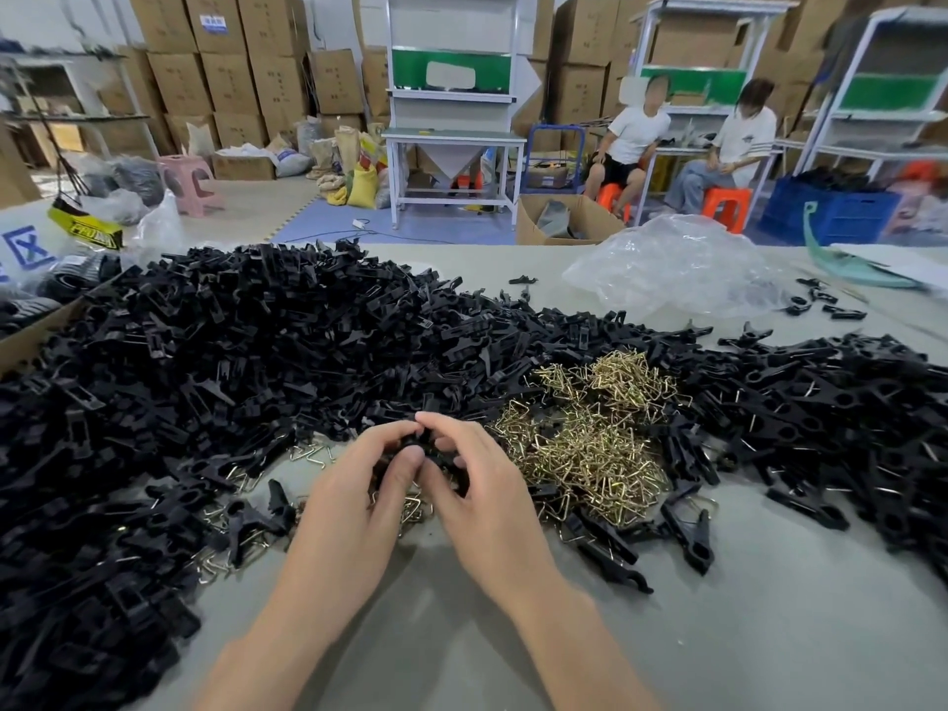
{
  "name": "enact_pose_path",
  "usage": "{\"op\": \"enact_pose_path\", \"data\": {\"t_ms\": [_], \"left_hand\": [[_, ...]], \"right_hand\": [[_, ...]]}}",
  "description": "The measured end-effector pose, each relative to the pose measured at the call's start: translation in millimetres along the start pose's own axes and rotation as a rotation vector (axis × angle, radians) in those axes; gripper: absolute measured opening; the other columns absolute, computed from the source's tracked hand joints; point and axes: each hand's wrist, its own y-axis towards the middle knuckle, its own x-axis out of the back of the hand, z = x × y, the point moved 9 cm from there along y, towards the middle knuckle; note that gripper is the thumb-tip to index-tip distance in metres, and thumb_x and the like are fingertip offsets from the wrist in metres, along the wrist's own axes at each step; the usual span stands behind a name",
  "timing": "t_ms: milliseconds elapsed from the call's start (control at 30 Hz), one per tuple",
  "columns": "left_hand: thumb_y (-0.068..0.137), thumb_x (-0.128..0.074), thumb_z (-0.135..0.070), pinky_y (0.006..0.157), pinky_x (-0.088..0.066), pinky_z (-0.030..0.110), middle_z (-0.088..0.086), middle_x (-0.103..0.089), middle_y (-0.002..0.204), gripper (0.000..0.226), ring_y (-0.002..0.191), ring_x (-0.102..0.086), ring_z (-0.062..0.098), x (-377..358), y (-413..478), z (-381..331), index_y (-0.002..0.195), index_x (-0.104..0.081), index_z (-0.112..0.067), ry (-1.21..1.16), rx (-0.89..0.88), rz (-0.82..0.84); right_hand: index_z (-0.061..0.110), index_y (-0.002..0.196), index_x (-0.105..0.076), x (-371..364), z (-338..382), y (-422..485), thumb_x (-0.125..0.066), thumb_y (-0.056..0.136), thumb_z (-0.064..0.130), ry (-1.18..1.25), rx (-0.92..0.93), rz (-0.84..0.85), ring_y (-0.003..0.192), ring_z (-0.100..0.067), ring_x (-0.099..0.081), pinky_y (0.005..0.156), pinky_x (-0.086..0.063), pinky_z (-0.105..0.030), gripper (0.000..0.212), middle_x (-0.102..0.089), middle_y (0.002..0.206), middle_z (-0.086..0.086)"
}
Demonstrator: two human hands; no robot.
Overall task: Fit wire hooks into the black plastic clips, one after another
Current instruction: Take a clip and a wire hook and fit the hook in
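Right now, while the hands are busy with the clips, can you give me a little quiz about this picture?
1. True or false: the left hand and the right hand both pinch a black clip.
2. The gold wire hooks lie: A) left of the hands, B) right of the hands, C) in a box.
3. Fill in: behind the clip pile, on the table, lies a crumpled clear plastic ____.
Key: 1 true; 2 B; 3 bag.
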Motion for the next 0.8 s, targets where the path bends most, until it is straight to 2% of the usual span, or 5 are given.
{"op": "enact_pose_path", "data": {"t_ms": [167,367,500,667,800], "left_hand": [[0.094,-0.050,-0.047,0.074,-0.049,0.010,-0.020,-0.072,0.099,0.021,0.092,-0.069,0.001,5,1,7,0.110,-0.063,-0.044,-0.150,0.080,-0.039],[0.092,-0.054,-0.044,0.075,-0.050,0.012,-0.017,-0.074,0.096,0.020,0.090,-0.070,0.003,1,0,8,0.109,-0.064,-0.045,-0.191,0.119,-0.014],[0.096,-0.059,-0.027,0.074,-0.053,0.013,-0.012,-0.074,0.094,0.022,0.082,-0.070,0.003,6,4,13,0.108,-0.068,-0.043,-0.272,0.168,-0.062],[0.100,-0.053,-0.006,0.082,-0.053,0.014,-0.008,-0.076,0.099,0.032,0.093,-0.072,0.007,-7,6,22,0.118,-0.063,-0.031,-0.390,0.279,0.037],[0.098,-0.058,-0.007,0.079,-0.050,0.008,-0.012,-0.077,0.100,0.029,0.094,-0.072,0.002,-7,4,20,0.118,-0.063,-0.028,-0.452,0.296,0.026]], "right_hand": [[0.043,0.125,-0.058,2,-2,0,-0.064,0.096,0.037,0.133,-0.069,-0.023,0.112,-0.002,-0.057,0.090,-0.042,-0.010,0.031,-0.063,0.114,0.023],[0.045,0.115,-0.057,5,-2,-3,-0.067,0.093,0.020,0.255,-0.109,-0.039,0.107,-0.004,-0.061,0.085,-0.049,-0.013,0.034,-0.062,0.114,0.020],[0.047,0.106,-0.059,6,-9,-1,-0.064,0.090,0.012,0.462,-0.210,-0.056,0.088,-0.007,-0.067,0.066,-0.052,-0.017,0.039,-0.070,0.104,0.010],[0.025,0.114,-0.062,1,-21,2,-0.058,0.095,-0.006,0.746,-0.325,-0.074,0.097,-0.019,-0.074,0.084,-0.058,-0.026,0.036,-0.075,0.106,-0.002],[0.032,0.128,-0.059,3,-23,0,-0.060,0.099,0.002,0.706,-0.349,-0.035,0.104,-0.008,-0.071,0.085,-0.055,-0.018,0.042,-0.077,0.109,0.006]]}}
